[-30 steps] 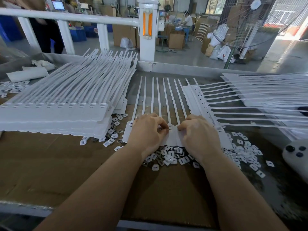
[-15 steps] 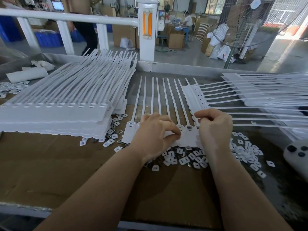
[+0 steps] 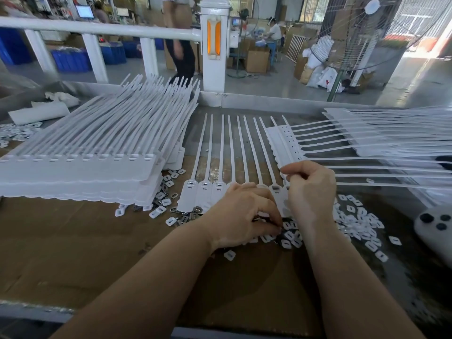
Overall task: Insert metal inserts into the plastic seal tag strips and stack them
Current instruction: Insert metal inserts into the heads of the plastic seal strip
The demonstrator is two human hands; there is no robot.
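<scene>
On the left of the cardboard-covered worktop (image 3: 73,241) lies one tall stack of white plastic seal tag strips (image 3: 80,155), apparently the finished pile. The flat strip being filled (image 3: 208,192) lies in the middle with about ten tails fanned away; three tag heads at its left end and one near its right show inserts seated. The left hand (image 3: 242,214), at the strip's heads a second ago, now dips into the loose pile of small metal inserts (image 3: 291,236), too many to count, fingers curled as if pinching the next one. The right hand (image 3: 310,189) has lifted and pinches the edge of a strip from the second, unfilled stack (image 3: 367,143) at right
</scene>
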